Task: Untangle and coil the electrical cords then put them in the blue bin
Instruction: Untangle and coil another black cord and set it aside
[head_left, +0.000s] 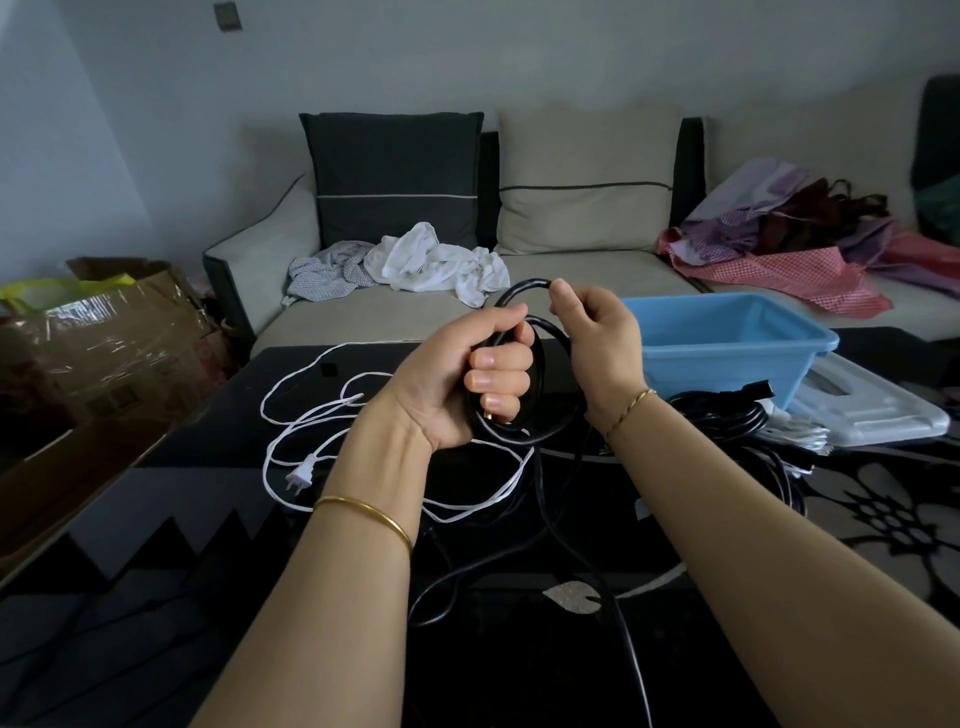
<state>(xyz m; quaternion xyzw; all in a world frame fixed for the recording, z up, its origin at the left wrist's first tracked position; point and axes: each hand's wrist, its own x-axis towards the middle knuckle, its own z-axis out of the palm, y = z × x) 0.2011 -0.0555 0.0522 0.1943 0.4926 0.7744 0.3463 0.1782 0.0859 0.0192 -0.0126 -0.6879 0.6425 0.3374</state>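
My left hand (467, 374) is closed around a small coil of black cord (540, 374), held above the dark table (156, 597). My right hand (597, 332) pinches the same black cord at the top of a loop just right of the coil. The rest of that cord trails down between my forearms onto the table. A loose white cord (311, 415) with a two-pin plug lies spread on the table under my left wrist. The blue bin (727, 343) stands at the right, behind my right hand. More black and white cords (737, 421) are piled in front of the bin.
A white plastic lid (872, 410) lies right of the bin. Behind the table is a sofa (597, 270) with crumpled white clothes and red checked bags on it. A taped cardboard box (104, 343) stands at the left.
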